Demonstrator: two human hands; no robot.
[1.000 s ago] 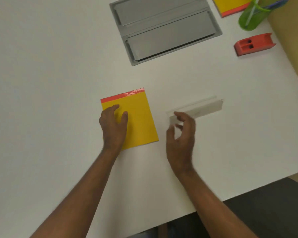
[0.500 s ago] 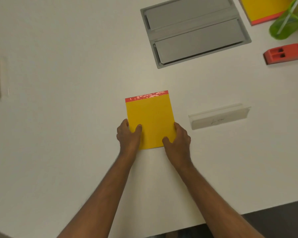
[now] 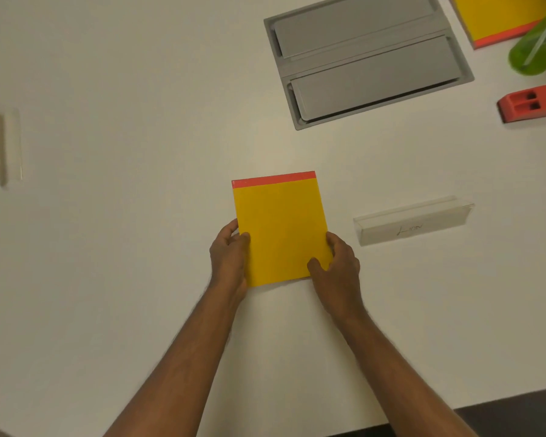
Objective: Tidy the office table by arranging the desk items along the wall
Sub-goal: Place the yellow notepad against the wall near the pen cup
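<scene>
A yellow notepad (image 3: 279, 225) with a red top strip lies on the white table (image 3: 123, 263). My left hand (image 3: 229, 255) grips its lower left edge and my right hand (image 3: 336, 266) grips its lower right corner, thumbs on top. A clear name holder (image 3: 413, 220) with a handwritten card lies just right of the pad. Another clear holder (image 3: 4, 143) lies at the far left. At the top right sit a second yellow notepad (image 3: 501, 17), a green cup (image 3: 539, 48) and a red tape dispenser (image 3: 533, 102).
A grey cable hatch (image 3: 366, 58) with two flaps is set into the table behind the pad. The table's front edge (image 3: 454, 408) runs along the lower right, with dark floor beyond.
My right hand left the clear name holder and moved left onto the notepad. Both hands now hold the pad by its lower edges, and the view has shifted left.
</scene>
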